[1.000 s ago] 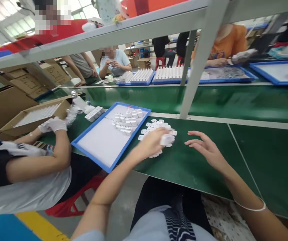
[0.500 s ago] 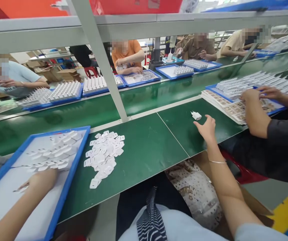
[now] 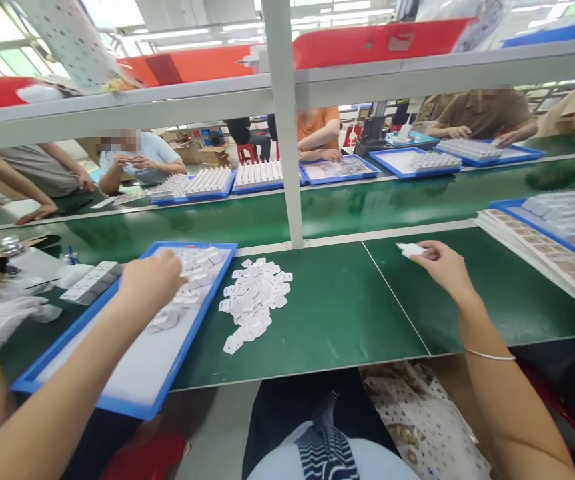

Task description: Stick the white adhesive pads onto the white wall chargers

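Note:
My right hand (image 3: pixel 442 267) pinches a white plug charger (image 3: pixel 411 249) between thumb and fingers, just above the green bench. Over the far part of a blue-rimmed tray (image 3: pixel 195 343) at the left is my left hand (image 3: pixel 150 280), its fingers curled. Whatever those fingers hold, if anything, is hidden by the hand. White chargers (image 3: pixel 202 259) stand in rows in that tray, beside and beneath my left hand. Between my two hands lies a loose pile of small white square covers (image 3: pixel 257 293).
A co-worker's gloved hand (image 3: pixel 7 323) is at the far left beside a white block of parts (image 3: pixel 91 283). A metal post (image 3: pixel 290 133) rises behind the pile. Stacked card sheets (image 3: pixel 542 260) and another charger tray (image 3: pixel 552 223) are at the right.
My right hand has closed on the charger, which lay on the bench before. My left hand has moved from the tray's lower part to its far rows. The view has swung left.

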### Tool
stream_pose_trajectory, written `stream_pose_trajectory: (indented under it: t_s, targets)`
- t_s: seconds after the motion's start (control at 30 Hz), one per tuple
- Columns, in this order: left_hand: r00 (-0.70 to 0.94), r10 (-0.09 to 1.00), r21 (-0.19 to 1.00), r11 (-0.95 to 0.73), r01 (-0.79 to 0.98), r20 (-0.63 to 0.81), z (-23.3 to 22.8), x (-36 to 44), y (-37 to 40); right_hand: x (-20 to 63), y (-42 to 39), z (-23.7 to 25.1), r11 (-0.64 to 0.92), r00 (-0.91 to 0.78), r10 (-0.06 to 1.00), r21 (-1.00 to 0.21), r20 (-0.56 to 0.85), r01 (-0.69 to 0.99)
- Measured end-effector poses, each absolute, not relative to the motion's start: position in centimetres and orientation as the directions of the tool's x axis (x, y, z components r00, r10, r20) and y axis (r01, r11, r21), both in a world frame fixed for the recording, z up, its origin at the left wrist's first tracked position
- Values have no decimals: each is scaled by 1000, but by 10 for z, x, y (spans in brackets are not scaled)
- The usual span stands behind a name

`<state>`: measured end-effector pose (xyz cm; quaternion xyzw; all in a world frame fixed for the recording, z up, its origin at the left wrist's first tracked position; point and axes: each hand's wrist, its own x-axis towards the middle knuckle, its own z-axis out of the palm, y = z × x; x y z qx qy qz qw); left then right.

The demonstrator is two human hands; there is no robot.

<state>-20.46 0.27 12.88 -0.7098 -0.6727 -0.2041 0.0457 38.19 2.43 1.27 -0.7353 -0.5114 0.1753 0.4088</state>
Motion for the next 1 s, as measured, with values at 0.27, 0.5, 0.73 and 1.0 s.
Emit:
stream_pose_trajectory:
  t_s: [0.27, 0.5, 0.73, 1.0]
  targets:
    - [458, 828, 497, -561, 662, 323, 43, -41, 6, 186, 36, 31, 275, -306, 931, -935, 200, 225]
    - [327, 887, 791, -446, 419, 327, -5, -17, 26, 173, 38, 8, 177, -280, 944, -984, 177, -28]
    - [314, 917, 954, -287, 90, 246, -15, -11, 12, 177, 38, -7, 60, -233, 969, -992, 84, -111]
    - [399, 913, 962, 32, -272, 82, -21, -12, -8, 182, 29, -19, 12, -58, 998, -997, 7, 79]
